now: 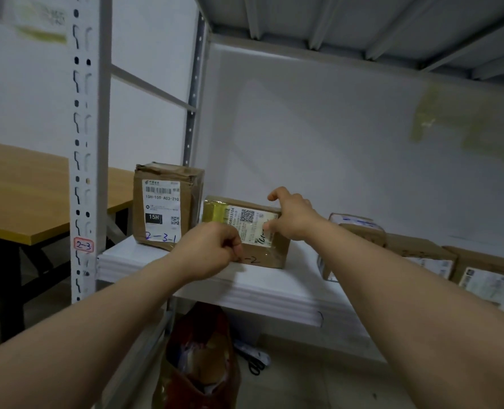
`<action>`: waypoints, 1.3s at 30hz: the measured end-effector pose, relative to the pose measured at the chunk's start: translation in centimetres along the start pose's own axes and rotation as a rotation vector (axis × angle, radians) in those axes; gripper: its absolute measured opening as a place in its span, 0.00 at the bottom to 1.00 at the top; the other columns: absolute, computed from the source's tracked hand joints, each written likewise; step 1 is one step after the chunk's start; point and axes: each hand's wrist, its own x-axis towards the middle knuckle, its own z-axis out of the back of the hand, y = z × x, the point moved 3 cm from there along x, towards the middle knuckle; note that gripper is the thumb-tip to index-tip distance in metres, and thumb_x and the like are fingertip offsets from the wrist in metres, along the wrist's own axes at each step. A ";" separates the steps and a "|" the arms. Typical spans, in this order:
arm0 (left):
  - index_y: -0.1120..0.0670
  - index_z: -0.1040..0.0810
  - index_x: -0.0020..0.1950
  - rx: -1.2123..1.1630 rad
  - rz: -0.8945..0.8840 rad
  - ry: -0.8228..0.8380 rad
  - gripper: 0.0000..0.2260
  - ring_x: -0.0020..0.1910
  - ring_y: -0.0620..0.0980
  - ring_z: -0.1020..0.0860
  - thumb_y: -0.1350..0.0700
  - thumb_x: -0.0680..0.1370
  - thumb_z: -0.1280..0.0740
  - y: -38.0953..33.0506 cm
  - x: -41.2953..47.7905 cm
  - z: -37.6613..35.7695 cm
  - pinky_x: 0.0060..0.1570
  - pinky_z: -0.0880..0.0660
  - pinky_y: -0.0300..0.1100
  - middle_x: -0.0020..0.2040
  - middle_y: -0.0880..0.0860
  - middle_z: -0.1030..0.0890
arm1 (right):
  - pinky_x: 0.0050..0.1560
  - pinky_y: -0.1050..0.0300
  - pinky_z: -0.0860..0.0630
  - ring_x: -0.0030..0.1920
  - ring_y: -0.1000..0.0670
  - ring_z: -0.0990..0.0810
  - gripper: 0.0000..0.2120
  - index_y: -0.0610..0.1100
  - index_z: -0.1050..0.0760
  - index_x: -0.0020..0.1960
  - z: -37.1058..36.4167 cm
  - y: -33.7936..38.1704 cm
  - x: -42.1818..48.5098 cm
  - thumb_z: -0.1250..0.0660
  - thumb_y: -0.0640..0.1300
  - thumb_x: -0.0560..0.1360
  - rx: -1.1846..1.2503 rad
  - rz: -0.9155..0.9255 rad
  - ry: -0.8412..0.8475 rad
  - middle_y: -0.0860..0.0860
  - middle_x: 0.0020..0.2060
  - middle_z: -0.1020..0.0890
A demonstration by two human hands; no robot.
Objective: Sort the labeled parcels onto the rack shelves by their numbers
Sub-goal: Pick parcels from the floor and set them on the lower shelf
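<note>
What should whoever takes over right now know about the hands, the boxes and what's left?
Left hand: fingers curled at the low box's front lower left corner, beside a handwritten "-2".
Right hand: holds that box's right end, thumb up over the top, fingers on the label.
The low box sits on the shelf tagged 2-3, just right of the tall box marked 2-3-1.
Done: both are on the shelf; the low one is not yet released.
Left: let go, then check the other boxes further right, whose numbers are unreadable, and the red bag below.
</note>
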 end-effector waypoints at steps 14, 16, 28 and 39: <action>0.50 0.19 0.36 0.008 -0.141 0.029 0.11 0.37 0.44 0.22 0.64 0.72 0.36 -9.3 5.1 -3.5 0.38 0.26 0.40 0.36 0.46 0.18 | 0.45 0.61 0.27 0.53 0.50 0.20 0.09 0.50 0.22 0.56 8.8 -6.5 -2.4 0.29 0.43 0.77 0.216 0.061 -0.156 0.51 0.52 0.19; 0.50 0.20 0.35 -0.005 -0.162 0.039 0.11 0.39 0.45 0.20 0.64 0.72 0.36 -11.1 6.1 -4.1 0.43 0.23 0.43 0.36 0.46 0.18 | 0.50 0.59 0.25 0.52 0.52 0.20 0.06 0.50 0.20 0.52 9.5 -7.9 -2.8 0.29 0.42 0.76 0.212 0.055 -0.162 0.52 0.51 0.18; 0.55 0.26 0.35 0.122 -0.346 0.065 0.10 0.34 0.52 0.28 0.60 0.77 0.38 -14.9 7.3 -7.3 0.38 0.28 0.48 0.33 0.51 0.25 | 0.60 0.54 0.28 0.60 0.52 0.24 0.21 0.54 0.25 0.65 11.6 -14.3 -5.0 0.27 0.56 0.74 0.132 0.024 0.008 0.54 0.61 0.22; 0.47 0.27 0.32 0.126 -0.260 -0.190 0.13 0.33 0.47 0.25 0.63 0.73 0.38 -9.4 6.1 -4.8 0.38 0.25 0.46 0.29 0.46 0.23 | 0.67 0.44 0.28 0.65 0.45 0.26 0.48 0.59 0.45 0.77 8.2 -15.0 -4.2 0.20 0.51 0.67 -0.084 -0.037 0.236 0.49 0.70 0.28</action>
